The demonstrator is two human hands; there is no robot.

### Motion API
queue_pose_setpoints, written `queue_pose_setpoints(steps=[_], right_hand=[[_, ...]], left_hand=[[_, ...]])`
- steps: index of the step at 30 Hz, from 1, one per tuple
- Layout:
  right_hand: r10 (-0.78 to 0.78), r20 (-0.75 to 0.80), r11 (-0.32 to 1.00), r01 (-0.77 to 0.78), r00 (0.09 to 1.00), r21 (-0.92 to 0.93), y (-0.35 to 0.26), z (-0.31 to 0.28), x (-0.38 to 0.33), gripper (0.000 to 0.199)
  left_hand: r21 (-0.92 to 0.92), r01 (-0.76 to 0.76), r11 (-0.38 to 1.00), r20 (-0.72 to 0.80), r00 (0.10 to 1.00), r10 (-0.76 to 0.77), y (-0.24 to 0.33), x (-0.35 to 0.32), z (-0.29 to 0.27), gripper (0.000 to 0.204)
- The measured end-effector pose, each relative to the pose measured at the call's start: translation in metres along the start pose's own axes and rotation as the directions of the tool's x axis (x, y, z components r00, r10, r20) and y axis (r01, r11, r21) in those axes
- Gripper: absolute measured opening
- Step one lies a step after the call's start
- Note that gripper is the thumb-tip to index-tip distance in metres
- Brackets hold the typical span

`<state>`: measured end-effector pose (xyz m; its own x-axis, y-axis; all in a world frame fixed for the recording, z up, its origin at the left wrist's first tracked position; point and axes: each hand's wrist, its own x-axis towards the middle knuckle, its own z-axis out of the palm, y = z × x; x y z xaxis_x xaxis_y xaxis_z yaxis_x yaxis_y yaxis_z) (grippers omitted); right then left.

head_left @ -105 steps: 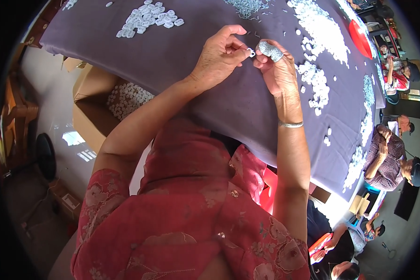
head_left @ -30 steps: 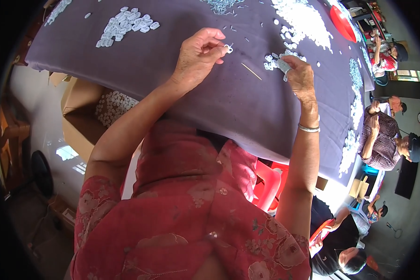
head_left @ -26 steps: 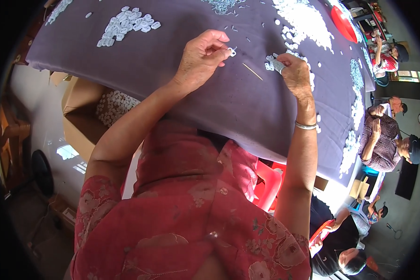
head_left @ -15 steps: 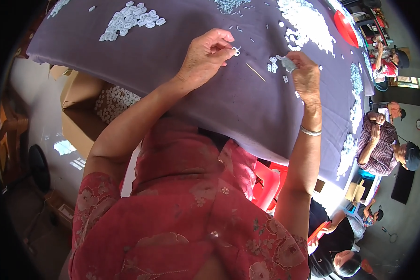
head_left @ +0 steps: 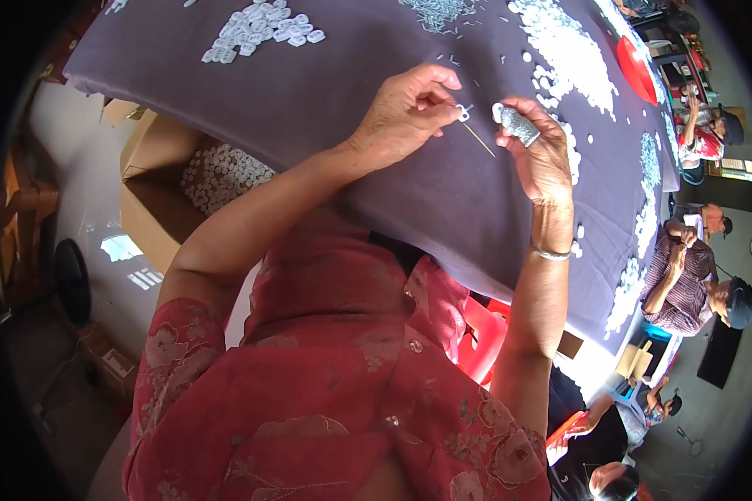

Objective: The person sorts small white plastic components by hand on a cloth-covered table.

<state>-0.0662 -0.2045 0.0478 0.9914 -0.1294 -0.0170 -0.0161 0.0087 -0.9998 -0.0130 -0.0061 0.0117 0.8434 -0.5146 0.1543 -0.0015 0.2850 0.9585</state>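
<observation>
My left hand is closed in a pinch on a small white plastic piece, which has a thin metal pin at its edge. Just across from it, my right hand holds a small white round piece at its fingertips. A silver-grey wrap covers one finger or thumb of that hand; which one I cannot tell. On the purple-grey tablecloth a thin wooden stick lies between the hands.
White oval pieces lie at the far left, grey metal pins at the far middle. A big heap of white pieces spreads at far right, near a red bowl. An open cardboard box holds more pieces. Other people sit at right.
My right hand has lifted from the small white pieces on the cloth and turned, now with a white round piece at its fingertips. The view has shifted slightly; my left hand keeps its pinch.
</observation>
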Motion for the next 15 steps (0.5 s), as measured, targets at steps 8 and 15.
queue_pose_setpoints(steps=[8, 15], right_hand=[[0.039, 0.028, 0.953, -0.045, 0.999, 0.3, 0.02, 0.025, 0.011, 0.019], [0.006, 0.012, 0.946, -0.009, 1.0, 0.323, 0.027, 0.027, 0.013, 0.019]], left_hand=[[-0.009, -0.033, 0.999, -0.053, 0.998, 0.033, -0.004, 0.002, -0.003, 0.026], [0.067, 0.002, 0.998, -0.018, 1.0, -0.001, -0.005, 0.002, -0.005, 0.027]])
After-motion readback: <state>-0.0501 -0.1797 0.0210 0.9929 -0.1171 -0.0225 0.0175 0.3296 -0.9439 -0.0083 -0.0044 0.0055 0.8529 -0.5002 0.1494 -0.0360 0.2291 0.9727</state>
